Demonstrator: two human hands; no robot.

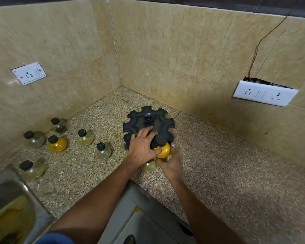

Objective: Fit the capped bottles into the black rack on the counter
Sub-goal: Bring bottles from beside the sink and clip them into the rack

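The black round rack [148,118] with notched slots stands on the speckled counter near the corner. My left hand [141,147] lies flat on the rack's near top edge, pressing on it. My right hand [171,164] grips a yellow-filled bottle [164,150] with a black cap, whose neck sits in a near-side slot. A clear bottle [148,166] hangs below it, partly hidden by my hands. Several loose capped bottles stand at the left, among them a yellow one [57,144] and clear ones [103,150], [84,137].
A steel sink [9,208] lies at the lower left. Tiled walls meet in the corner behind the rack, with a socket plate on the left wall [29,73] and a switch plate on the right wall [265,93]. The counter's front edge runs diagonally below my arms.
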